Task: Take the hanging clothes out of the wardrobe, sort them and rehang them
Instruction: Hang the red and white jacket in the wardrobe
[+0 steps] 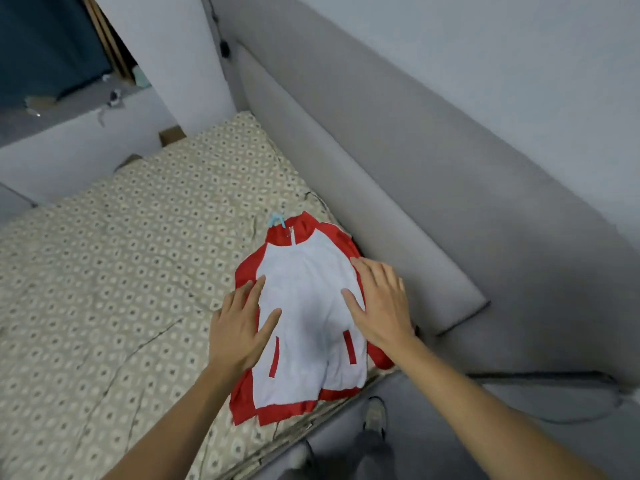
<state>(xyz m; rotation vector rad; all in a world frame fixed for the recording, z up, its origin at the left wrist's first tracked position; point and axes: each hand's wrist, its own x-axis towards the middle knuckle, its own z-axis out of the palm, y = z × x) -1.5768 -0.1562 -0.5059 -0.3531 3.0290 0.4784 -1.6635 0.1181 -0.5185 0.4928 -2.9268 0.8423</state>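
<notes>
Only the pale blue hook of the hanger (277, 220) peeks past the collar beyond my fingertips; the rest is hidden inside the red-and-white zip jacket (304, 306). The jacket lies flat under both my palms, near the bed's corner. My left hand (240, 329) rests on its left side with fingers straight and spread, and my right hand (377, 303) does the same on its right side. Under it is the patterned bedspread (121, 271). A grey padded headboard (381, 174) runs just right of my right hand. My shoe (375, 415) shows on the floor below my right wrist.

No legible text, labels or numbers.
</notes>
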